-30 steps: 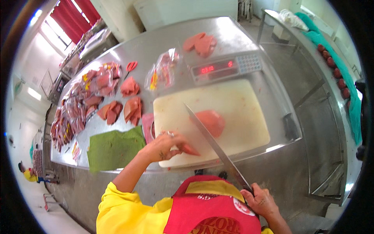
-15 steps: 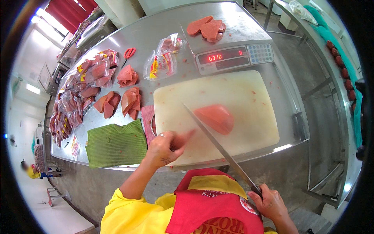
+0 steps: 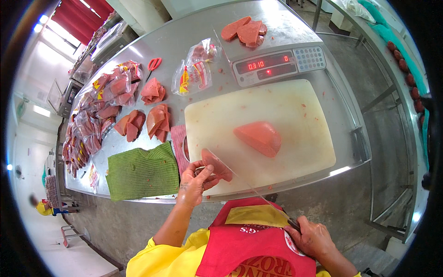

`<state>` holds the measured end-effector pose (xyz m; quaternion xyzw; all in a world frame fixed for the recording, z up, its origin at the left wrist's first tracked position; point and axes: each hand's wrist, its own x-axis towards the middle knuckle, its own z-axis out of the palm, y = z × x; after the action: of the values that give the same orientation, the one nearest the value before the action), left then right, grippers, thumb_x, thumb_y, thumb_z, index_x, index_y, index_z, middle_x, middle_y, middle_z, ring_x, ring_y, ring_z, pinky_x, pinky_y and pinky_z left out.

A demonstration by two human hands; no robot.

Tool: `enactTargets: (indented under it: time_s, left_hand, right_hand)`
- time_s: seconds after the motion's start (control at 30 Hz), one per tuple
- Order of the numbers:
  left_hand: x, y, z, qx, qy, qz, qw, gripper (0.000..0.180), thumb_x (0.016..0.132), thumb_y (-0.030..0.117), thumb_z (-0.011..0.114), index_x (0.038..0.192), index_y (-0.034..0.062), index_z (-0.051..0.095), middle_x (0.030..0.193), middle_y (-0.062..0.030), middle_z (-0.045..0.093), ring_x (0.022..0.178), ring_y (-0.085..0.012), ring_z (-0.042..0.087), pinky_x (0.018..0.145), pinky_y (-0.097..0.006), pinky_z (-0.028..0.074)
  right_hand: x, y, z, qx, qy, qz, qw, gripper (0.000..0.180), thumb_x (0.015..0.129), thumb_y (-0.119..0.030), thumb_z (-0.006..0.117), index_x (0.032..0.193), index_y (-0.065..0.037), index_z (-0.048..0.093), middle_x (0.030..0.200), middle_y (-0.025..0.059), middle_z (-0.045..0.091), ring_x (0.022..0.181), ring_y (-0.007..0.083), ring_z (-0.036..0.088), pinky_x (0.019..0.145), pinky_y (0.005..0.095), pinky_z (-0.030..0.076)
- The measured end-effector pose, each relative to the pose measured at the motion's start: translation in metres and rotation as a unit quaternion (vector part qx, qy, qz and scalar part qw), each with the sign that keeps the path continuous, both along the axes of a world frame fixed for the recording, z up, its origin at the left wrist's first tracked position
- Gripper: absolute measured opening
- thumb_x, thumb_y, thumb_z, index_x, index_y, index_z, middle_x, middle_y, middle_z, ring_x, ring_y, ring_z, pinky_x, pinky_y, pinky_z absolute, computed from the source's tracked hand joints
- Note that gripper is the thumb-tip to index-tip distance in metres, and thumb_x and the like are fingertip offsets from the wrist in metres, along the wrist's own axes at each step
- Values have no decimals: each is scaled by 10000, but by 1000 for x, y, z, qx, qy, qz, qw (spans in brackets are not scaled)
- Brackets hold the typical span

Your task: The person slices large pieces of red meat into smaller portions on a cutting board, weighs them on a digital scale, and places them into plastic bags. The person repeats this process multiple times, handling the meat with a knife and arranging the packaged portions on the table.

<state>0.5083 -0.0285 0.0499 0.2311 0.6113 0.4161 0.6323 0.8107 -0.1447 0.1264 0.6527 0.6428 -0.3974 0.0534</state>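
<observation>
My left hand pinches a thin slice of pink processed meat above the near left corner of the white cutting board. In my right hand, the black handle of a long knife is gripped near my apron. Its blade, seen nearly edge-on, slants up to the left and its far end lies along the slice; whether they touch I cannot tell. A larger wedge-shaped block of the pink meat lies on the board, apart from both hands.
Behind the board stands a digital scale with meat slices just beyond it. To the left are a green cloth, piles of cut meat, red-handled scissors, a plastic bag and a heap of packed meat.
My left hand has turned and raised the slice, its flat face now showing. The knife has swung left, its blade moving from beside the block to the slice.
</observation>
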Motion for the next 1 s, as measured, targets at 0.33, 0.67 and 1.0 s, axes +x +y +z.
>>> enactTargets:
  time_s: [0.33,0.67,1.0]
  left_hand:
    - [-5,6,0,67,77,2,995,445,811,144,713,1125,21,423,1001,-130,586,830,-217,639,707,-346,577]
    - [11,44,17,267,400,-361,799,466,650,32,592,1112,14,529,917,-205,632,915,-352,622,785,-386,512]
    - [-18,30,13,436,387,-312,751,417,600,-2,621,1005,47,537,1000,-138,558,963,-346,524,844,-417,427]
  right_hand:
    - [-4,-15,15,5,-5,-47,999,415,885,-429,568,831,-21,516,708,215,633,664,411,631,590,477,500]
    - [-8,-15,15,10,-8,-139,990,379,880,-405,583,864,-33,511,732,222,631,676,423,625,587,477,490]
    - [-15,-19,15,9,-10,-75,997,392,877,-400,595,820,-23,507,696,209,625,643,410,621,566,471,491]
